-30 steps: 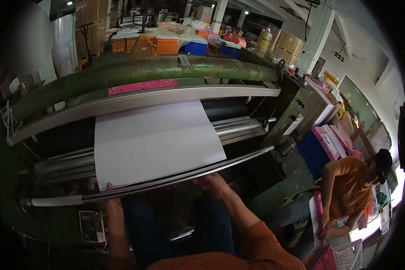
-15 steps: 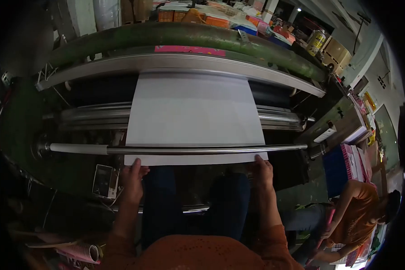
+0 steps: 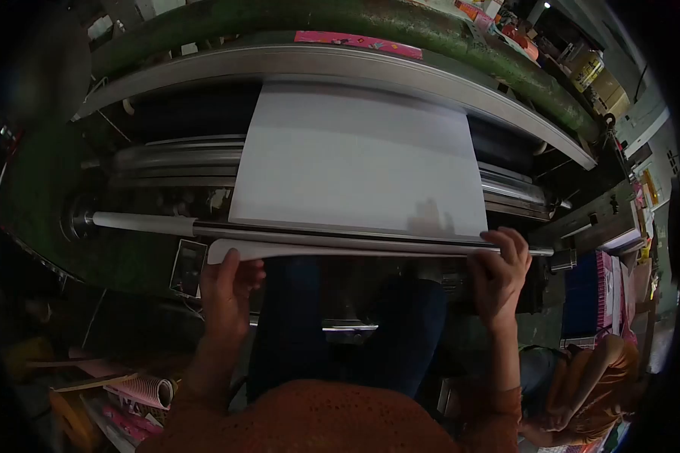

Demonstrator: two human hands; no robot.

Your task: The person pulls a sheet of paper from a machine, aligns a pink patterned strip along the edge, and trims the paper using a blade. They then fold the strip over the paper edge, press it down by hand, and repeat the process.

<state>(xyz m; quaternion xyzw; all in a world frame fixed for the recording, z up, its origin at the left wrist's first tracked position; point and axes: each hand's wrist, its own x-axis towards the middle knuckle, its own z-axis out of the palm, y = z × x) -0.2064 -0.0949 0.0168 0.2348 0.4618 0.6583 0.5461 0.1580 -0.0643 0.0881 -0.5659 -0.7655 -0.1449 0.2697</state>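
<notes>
Fingers (image 3: 233,260) at white sheet (image 3: 363,151), metal bar (image 3: 332,235); dim workshop (image 3: 661,155).

The dim view bows toward black corners, blurred at upper left, with a small lamp (image 3: 546,4) glowing at upper right and a soft shadow (image 3: 429,217) low on the white sheet (image 3: 355,155).
</notes>
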